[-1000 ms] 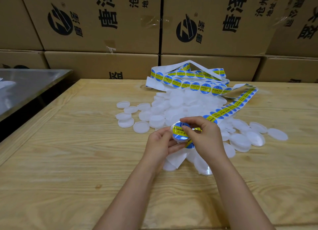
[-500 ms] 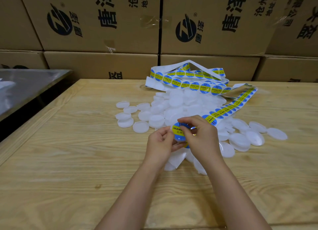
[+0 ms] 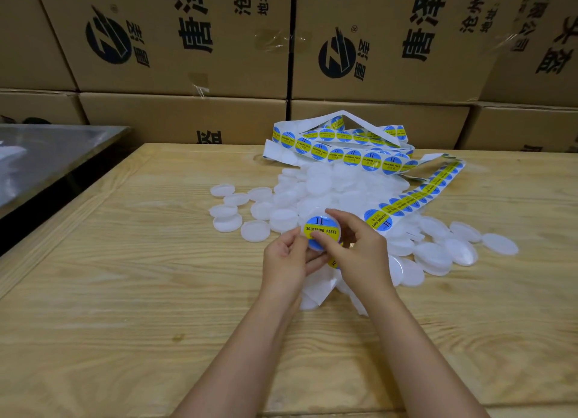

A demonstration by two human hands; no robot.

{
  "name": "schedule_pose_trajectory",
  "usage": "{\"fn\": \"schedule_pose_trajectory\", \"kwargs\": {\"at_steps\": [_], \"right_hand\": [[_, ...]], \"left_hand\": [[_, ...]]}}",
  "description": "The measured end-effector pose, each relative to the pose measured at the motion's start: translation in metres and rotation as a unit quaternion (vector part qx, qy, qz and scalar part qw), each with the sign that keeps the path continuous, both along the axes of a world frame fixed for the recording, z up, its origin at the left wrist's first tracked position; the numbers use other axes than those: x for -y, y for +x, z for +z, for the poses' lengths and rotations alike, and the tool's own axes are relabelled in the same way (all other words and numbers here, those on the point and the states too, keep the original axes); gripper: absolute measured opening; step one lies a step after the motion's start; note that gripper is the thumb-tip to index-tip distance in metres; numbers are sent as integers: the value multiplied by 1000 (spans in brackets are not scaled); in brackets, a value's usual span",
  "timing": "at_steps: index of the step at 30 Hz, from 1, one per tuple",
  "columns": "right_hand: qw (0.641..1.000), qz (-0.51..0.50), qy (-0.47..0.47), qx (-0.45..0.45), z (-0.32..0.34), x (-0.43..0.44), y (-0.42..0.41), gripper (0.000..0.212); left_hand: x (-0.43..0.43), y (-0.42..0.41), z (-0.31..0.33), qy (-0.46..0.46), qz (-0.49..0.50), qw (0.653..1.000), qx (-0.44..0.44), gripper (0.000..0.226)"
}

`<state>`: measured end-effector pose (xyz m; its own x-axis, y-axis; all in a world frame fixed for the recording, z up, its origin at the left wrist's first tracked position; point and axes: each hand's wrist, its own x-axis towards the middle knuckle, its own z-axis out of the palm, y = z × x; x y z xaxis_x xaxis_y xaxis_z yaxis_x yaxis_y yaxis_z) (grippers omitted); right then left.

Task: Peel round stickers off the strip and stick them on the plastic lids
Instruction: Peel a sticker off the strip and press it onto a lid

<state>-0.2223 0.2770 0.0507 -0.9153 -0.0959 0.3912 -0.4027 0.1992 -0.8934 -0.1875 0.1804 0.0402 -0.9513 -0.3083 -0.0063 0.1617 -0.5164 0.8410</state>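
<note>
— What's nearest on the table [image 3: 125,308]?
— Entry 1: 2 bare forearms, coming in from the near edge over pale wood grain.

— And the hands?
— Entry 2: left grip [image 3: 286,259], fingers curled round the left edge of 1 lid [image 3: 317,215], held up off the table and tilted toward the person. Entry 3: right grip [image 3: 359,251], clasping the same lid, with the thumb across the lower part of its face and the forefinger arched over the top rim.

— The lid's face?
— Entry 4: 1 round sticker [image 3: 322,226], blue with a yellow band reading "SOLDERING PASTE". It lies flat on the lid under the right thumb.

— Under the hands?
— Entry 5: blank white backing [image 3: 319,287], lying on the table below both wrists.

— Farther out?
— Entry 6: strip [image 3: 413,198], with stickers in a row, running from just beside the right grip away to the right, then back into folded loops at the far side. Entry 7: loose lids [image 3: 325,183], translucent white, heaped just behind the hands under the strip, with others scattered singly to left and right.

— Beyond that?
— Entry 8: cardboard boxes [image 3: 187,48], stacked along the table's far edge, printed with black characters and a round logo. Entry 9: grey metal surface [image 3: 53,154], off to the left, apart from the table.
</note>
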Motion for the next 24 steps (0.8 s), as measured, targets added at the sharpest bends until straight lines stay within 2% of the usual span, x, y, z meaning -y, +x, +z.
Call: {"fn": "schedule_pose_trajectory", "kwargs": {"at_steps": [3,5,12,15,19,21,24], "right_hand": [[997,-13,-71,7,2,0,0,19],[994,-43,-96,12,2,-2,-3,19],[990,-97,-95,36,-3,-2,-5,13],[995,-56,-59,50,-6,3,-2,25],[998,62,-1,32,-6,2,2,42],[993,109,-14,43,-3,-3,2,41],[983,134,-92,79,2,-13,0,29]], "left_hand": [[-2,2,0,-2,-20,1000,-5,24],[-5,3,1,-1,-38,999,-8,25],[-10,8,-1,-14,-81,996,-19,26],[-9,7,1,43,-72,996,-11,27],[3,6,2,113,-52,992,6,29],[9,6,2,118,-54,991,11,28],[14,4,2,79,-61,995,20,27]]}}
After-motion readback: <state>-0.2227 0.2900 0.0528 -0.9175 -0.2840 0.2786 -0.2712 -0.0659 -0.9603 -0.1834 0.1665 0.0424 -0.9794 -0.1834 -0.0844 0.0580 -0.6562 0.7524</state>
